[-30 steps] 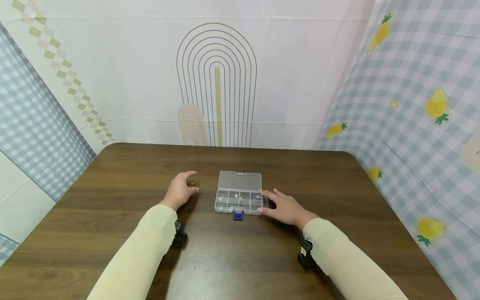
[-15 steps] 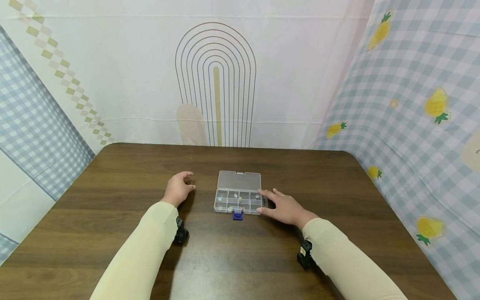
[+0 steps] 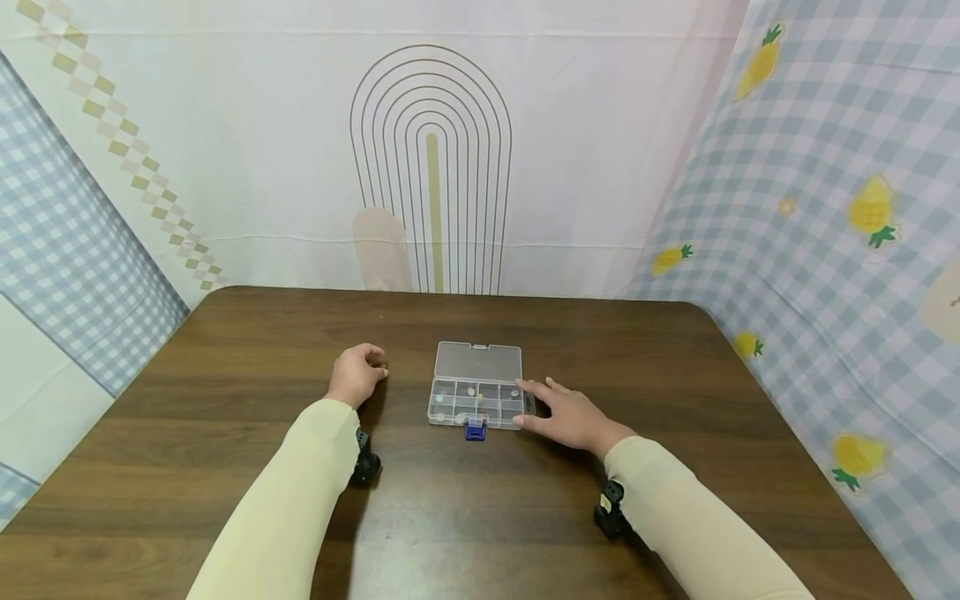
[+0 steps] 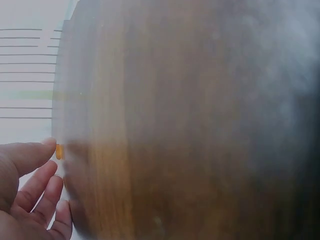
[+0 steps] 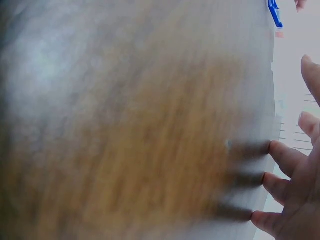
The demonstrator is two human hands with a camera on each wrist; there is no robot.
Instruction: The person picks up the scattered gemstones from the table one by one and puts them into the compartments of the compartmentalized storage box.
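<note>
My left hand (image 3: 352, 377) is low over the table, left of the box, with its fingers curled in. At its thumb tip in the left wrist view is a small orange piece (image 4: 59, 151); the forefinger is hidden there. A clear plastic compartment box (image 3: 477, 402) lies with its lid (image 3: 478, 362) folded back and a blue latch (image 3: 475, 430) in front. Several small pale and coloured bits sit in its compartments. My right hand (image 3: 570, 417) rests at the box's right end, thumb at the front corner and forefinger at the back one, fingers spread. In the right wrist view its other fingertips (image 5: 265, 180) touch the table.
The brown wooden table (image 3: 480, 517) spreads around the box on all sides. A white printed cloth (image 3: 277, 150) hangs behind its back edge, and blue checked cloth (image 3: 810, 275) stands along the right side. Black wrist cameras (image 3: 611, 508) sit at both cuffs.
My left hand has shifted slightly left, and its thumb and fingers have drawn closer together around the small orange piece. The right hand and the box stay put.
</note>
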